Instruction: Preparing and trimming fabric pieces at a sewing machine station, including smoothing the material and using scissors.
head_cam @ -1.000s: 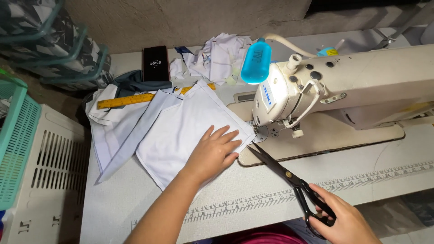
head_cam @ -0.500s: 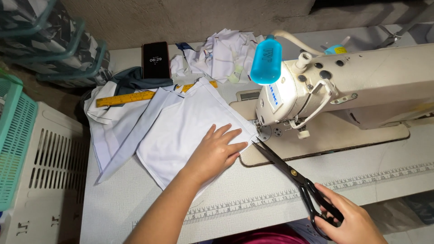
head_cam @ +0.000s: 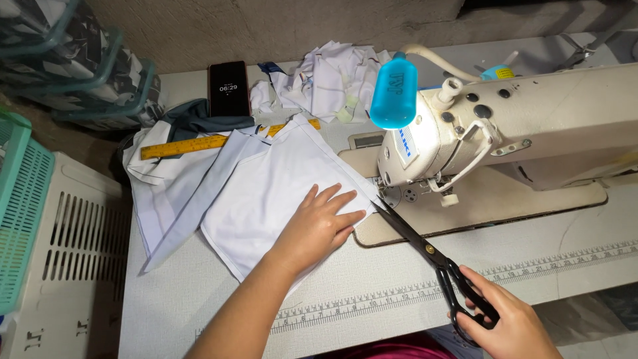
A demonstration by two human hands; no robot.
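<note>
My left hand lies flat, fingers spread, on a white folded piece of fabric on the sewing table. My right hand grips the black handles of a large pair of scissors. Their blades point up and left, with the tips at the fabric's right edge, just below the sewing machine's needle area.
A yellow ruler lies across more white cloth behind the fabric. A dark phone and a heap of white pieces sit at the back. A blue bottle hangs by the machine. Plastic crates stand at the left.
The scissors and my right hand have shifted slightly right and down in view as the camera moved; the blade tips stay at the fabric's edge. My left hand keeps pressing the cloth.
</note>
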